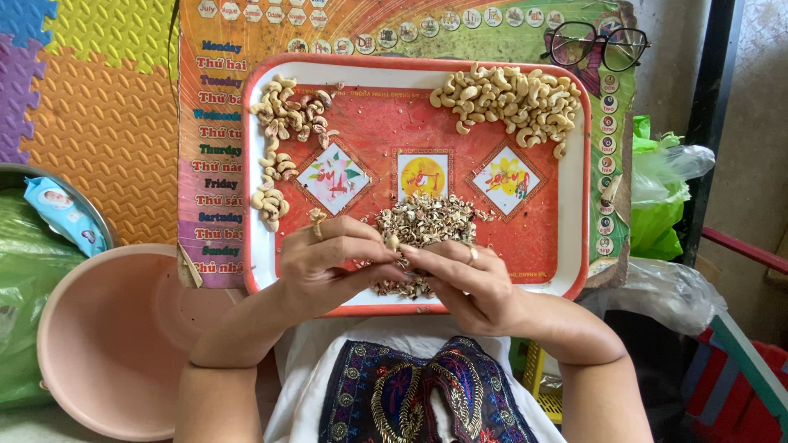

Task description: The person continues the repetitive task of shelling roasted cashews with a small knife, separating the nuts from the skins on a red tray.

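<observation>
A red and white tray [566, 246] rests on my lap over a colourful board. My left hand [328, 262] and my right hand [468, 283] meet at the tray's near edge, fingertips pinched together on one small cashew nut [393, 241]. Just behind them lies a heap of brown peeled skins [427, 220]. Unpeeled, brownish cashews [283, 123] run down the tray's left side. A pile of pale peeled cashews [513, 100] sits in the far right corner. There is a ring on each hand.
A pink plastic basin [107, 344] stands to my left, beside a metal bowl holding a blue packet [61, 215]. Black glasses [595, 45] lie on the board at the far right. Green and clear plastic bags [661, 205] are to the right.
</observation>
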